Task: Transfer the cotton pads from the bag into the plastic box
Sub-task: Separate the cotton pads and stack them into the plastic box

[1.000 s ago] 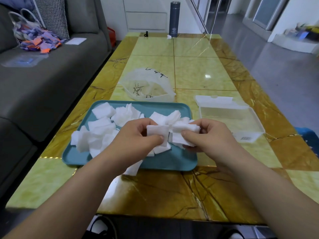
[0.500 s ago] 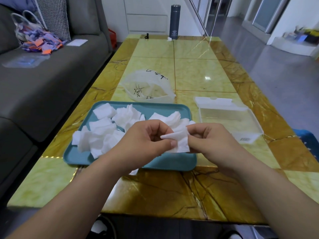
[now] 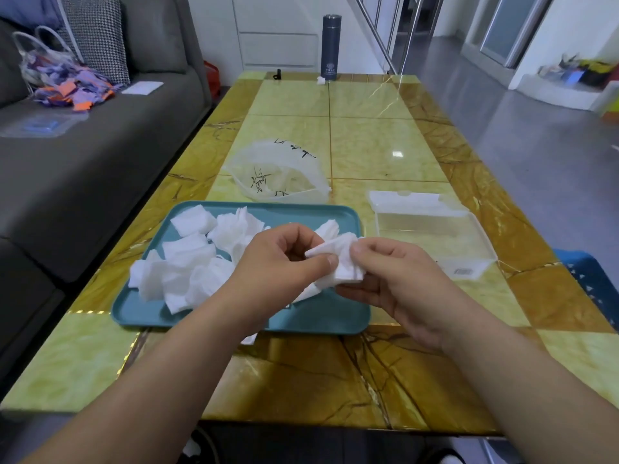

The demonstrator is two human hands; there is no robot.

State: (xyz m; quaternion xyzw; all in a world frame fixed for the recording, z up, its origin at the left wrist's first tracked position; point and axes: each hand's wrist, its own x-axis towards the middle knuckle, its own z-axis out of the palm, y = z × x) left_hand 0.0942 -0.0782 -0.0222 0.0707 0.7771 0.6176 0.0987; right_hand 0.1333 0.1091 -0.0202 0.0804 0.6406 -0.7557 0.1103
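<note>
Fingers (image 3: 330, 261) pinch pads (image 3: 346, 262), marble tbl (image 3: 368, 135), grey sofa (image 3: 83, 169)

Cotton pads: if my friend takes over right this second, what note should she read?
Left hand and right hand: both pinch a small stack of pads above the tray.
Loose pads lie heaped on the tray. The bag behind it looks empty. The box stands open to the right, with no pads seen inside.
Done: pads are out of the bag.
Left: put the stack and all loose pads into the box.
</note>
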